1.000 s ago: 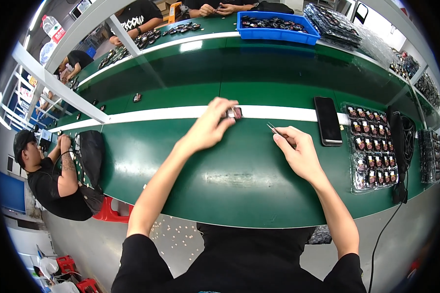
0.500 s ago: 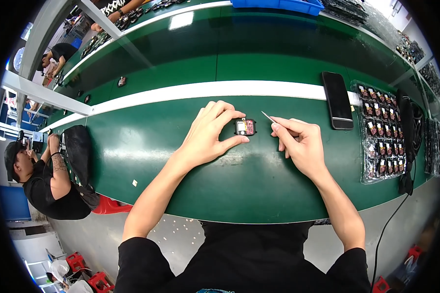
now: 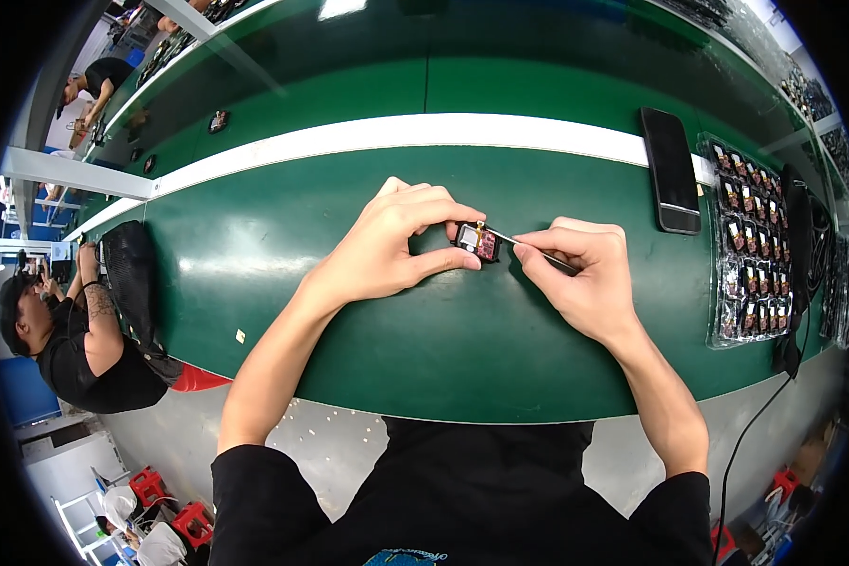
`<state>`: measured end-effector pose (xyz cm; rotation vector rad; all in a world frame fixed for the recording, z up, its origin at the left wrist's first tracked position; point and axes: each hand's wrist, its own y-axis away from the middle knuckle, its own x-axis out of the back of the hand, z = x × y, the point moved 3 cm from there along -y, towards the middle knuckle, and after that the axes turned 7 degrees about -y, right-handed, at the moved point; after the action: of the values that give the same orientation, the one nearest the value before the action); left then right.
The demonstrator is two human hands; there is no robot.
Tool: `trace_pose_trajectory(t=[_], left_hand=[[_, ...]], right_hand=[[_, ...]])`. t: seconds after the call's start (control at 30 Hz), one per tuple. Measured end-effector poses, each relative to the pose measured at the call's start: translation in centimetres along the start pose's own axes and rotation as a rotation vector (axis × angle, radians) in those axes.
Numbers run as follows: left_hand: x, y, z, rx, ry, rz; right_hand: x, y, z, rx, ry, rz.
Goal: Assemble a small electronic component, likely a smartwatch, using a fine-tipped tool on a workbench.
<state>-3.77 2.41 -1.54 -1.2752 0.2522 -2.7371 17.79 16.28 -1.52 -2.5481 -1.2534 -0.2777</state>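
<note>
A small black watch case (image 3: 477, 241), its circuit board and a pale component exposed, is pinched between the thumb and index finger of my left hand (image 3: 395, 232). It lies slightly tilted over the green tabletop. My right hand (image 3: 580, 275) grips a slim pointed tool (image 3: 558, 264) with a metal tip and a dark shaft. Its tip reaches the upper right edge of the case; whether they touch, I cannot tell. The curled fingers hide part of the tool.
A clear plastic tray (image 3: 716, 311) with rows of similar small units stands at the right. Beside it a black phone (image 3: 671, 172) lies across the white rail (image 3: 387, 130). A black cable (image 3: 762, 406) hangs down at the right. A person in black (image 3: 80, 344) works at the left.
My left hand has closed its fingers on the watch case and tilted it. My right hand has brought the tool tip leftward and down to the case's edge. The view has shifted slightly.
</note>
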Motion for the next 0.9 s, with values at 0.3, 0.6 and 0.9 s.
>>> trace_pose_trajectory(t=[0.3,0.6,0.9], left_hand=[[0.14,-0.17,0.14,0.026,0.005,-0.016],[0.25,-0.42,0.59,0.041,0.013,0.025],[0.35,-0.48,0.72,0.024,-0.025,0.005]], right_hand=[[-0.31,-0.37,-0.41,0.067,0.086,-0.012],[-0.19,-0.23,-0.46,0.079,0.06,0.012],[-0.55,0.27,-0.57,0.235,0.182,0.06]])
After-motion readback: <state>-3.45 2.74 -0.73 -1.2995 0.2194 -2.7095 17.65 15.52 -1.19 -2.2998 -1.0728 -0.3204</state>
